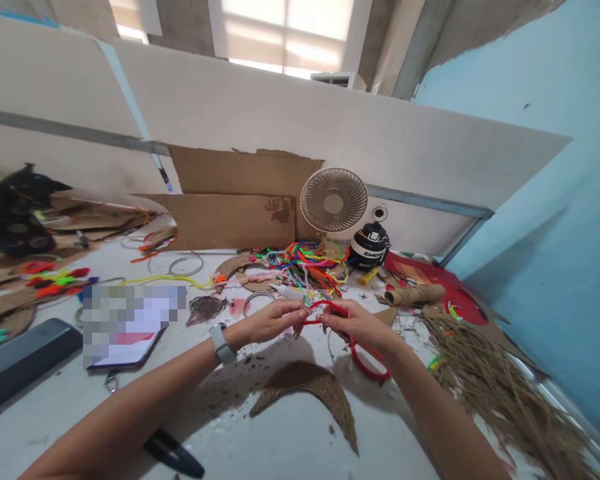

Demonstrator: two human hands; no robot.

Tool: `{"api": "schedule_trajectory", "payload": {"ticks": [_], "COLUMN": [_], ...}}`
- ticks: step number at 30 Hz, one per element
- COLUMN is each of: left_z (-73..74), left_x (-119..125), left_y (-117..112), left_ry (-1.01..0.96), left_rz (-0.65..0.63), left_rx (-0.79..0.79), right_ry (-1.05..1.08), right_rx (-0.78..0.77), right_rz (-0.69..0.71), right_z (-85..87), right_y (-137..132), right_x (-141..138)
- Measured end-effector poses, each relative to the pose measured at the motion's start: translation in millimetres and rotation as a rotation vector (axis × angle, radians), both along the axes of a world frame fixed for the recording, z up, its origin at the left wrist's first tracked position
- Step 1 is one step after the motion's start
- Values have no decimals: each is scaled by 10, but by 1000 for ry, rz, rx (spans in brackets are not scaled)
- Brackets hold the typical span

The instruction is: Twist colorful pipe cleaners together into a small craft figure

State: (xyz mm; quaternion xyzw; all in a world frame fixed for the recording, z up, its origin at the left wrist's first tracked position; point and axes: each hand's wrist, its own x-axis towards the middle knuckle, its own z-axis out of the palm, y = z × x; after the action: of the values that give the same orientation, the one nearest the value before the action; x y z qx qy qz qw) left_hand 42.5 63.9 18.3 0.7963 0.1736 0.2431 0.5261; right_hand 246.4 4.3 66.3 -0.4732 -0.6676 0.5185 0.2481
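Red strand (331,305), thin, bendy and soft-looking, is held in a curve between the two hands, above the middle of the white table (230,420). Left hand (280,321) pinches its left part between thumb and fingertips; right hand (356,324) pinches it just beside, its fingers curled. Below the right hand shows a smooth oval red loop (371,365); whether it joins the strand cannot be told. Nearer lies a brown crescent (305,377), its face ridged like wound cord, with pointed ends. On the far side, a tangled heap of bright, bendy strands (307,261) sits before a flat, torn-edged cardboard sheet (230,220) and a round, ribbed fan (334,200). To the right are a cardboard roll (415,295) wrapped in string and a loose, stringy pile of dry brown fibre (510,387).
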Motion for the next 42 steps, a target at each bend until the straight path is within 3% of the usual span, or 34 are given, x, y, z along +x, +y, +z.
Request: {"api": "schedule_trajectory", "payload": {"ticks": [3, 13, 16, 19, 22, 27, 30, 35, 42], "left_z": [-1, 15, 74, 126, 130, 90, 92, 111, 99], "left_x": [-1, 25, -23, -68, -68, -33, -33, -40, -42], "left_y": [5, -52, -16, 23, 21, -31, -46, -45, -40], "left_ry": [28, -100, -148, -132, -36, 129, 167, 153, 60], "left_rz": [20, 32, 95, 123, 0, -139, -179, -189, -142], "left_rx": [52, -91, -128, -133, -108, -25, 8, 29, -24], "right_ry": [14, 120, 101, 66, -108, -284, -396, -595, -205], "right_rx": [-7, -33, 15, 131, 331, 721, 825, 698, 148], "right_rz": [-23, -56, -148, -247, -226, -145, -58, 124, 115], "right_z": [-5, -59, -4, 118, 253, 302, 239, 184, 81], "right_y": [3, 58, 109, 146, 109, -50, -116, -146, -56], "right_x": [1, 95, 265, 488, 561, 262, 68, -40, 6]}}
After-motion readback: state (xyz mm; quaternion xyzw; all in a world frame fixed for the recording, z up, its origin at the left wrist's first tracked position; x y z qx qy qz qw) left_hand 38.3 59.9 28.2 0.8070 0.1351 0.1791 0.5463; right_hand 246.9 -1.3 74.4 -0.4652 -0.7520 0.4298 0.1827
